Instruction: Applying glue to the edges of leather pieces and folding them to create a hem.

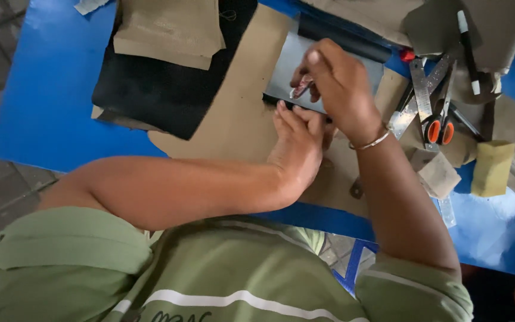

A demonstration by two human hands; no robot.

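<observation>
Left hand (298,143) lies flat, fingers together, pinning the near edge of a grey sheet (284,68) that rests on tan card (239,119) over the blue table (43,101). Right hand (335,83) is pinched shut on a small metal blade (300,89), tip at the sheet's near edge. Judged: cut just started at that edge, most of the sheet uncut; scissors (439,122) and ruler (419,89) lie idle to the right.

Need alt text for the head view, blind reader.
Right hand holds a small metal tool over a grey sheet while left hand presses its near edge, on a blue table. Orange-handled scissors lie right.
</observation>
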